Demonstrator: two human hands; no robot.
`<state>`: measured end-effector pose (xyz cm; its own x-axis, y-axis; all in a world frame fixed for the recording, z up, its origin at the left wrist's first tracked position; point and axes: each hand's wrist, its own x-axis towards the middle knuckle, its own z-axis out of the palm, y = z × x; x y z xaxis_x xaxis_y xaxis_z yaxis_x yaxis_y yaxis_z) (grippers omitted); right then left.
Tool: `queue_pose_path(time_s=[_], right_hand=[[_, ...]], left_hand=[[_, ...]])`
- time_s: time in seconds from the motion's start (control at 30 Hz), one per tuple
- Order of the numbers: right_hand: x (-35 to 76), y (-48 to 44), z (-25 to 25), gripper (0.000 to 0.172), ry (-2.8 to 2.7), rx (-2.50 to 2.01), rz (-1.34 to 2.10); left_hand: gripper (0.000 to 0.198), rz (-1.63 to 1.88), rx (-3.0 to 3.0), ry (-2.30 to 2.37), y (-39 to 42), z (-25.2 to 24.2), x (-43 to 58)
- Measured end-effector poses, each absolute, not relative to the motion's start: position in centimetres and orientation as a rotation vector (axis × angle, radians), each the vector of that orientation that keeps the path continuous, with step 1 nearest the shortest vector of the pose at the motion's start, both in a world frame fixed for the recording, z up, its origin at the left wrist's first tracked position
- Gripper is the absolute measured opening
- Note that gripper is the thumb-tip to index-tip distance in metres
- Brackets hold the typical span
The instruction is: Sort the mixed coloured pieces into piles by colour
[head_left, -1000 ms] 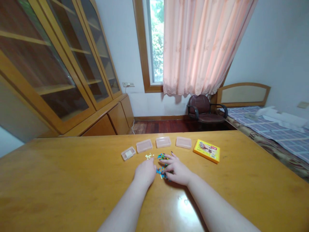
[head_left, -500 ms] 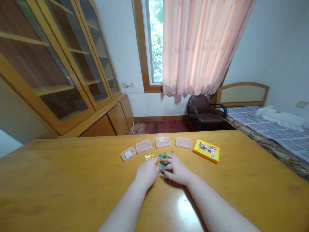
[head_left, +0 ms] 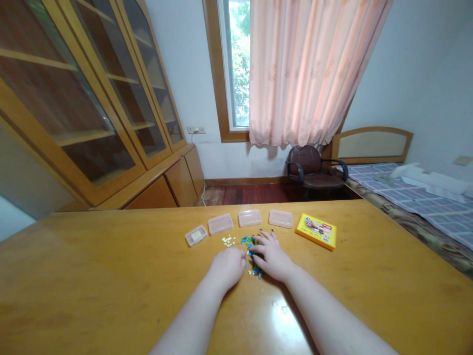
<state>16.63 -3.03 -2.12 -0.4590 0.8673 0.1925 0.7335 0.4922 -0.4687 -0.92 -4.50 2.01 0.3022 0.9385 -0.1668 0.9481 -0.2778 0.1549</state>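
Fingers [head_left: 259, 249] of the right hand [head_left: 276, 262] are spread wide over coloured pieces [head_left: 256, 271], frame's lower centre; those of the left hand [head_left: 226, 266] are curled, any hold cannot be told. 4 plastic boxes [head_left: 249, 218] are lined near the table's [head_left: 111, 276] far edge; broad wood is offered lower left.

Bright room, daylight from the blown-out window [head_left: 240, 69], white glare on the near table [head_left: 111, 276], shadow along the right forearm [head_left: 328, 304], wide-angle lens skews the cabinet [head_left: 104, 98], small pieces [head_left: 228, 241] look soft.
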Motion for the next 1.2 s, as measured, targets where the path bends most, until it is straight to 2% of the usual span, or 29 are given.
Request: queue_pose_path(time_s=[0.23,0.6,0.77,0.9,1.2], right_hand=[[16.6,-2.9,-2.2,0.021,-2.246,-1.331,0.400],[16.6,-2.8,-2.5,0.026,-2.291,-1.367,0.457],[16.6,-2.7,-2.5,0.024,-2.231,-1.363,0.396],[16.7,-2.7,-2.4,0.022,-2.212,-1.367,0.389],[16.7,-2.8,-2.2,0.022,-2.225,-1.288,0.436]], left_hand=[[0.038,0.009,2.323,1.665,-4.4,1.5,-1.2],[0.029,-0.136,2.160,1.968,-3.9,2.4,-1.6],[0.036,-0.037,2.332,1.742,-4.4,2.2,-1.3],[0.042,-0.092,2.363,1.652,-5.0,1.9,-0.8],[0.039,-0.168,2.101,2.002,-4.2,1.6,-1.6]])
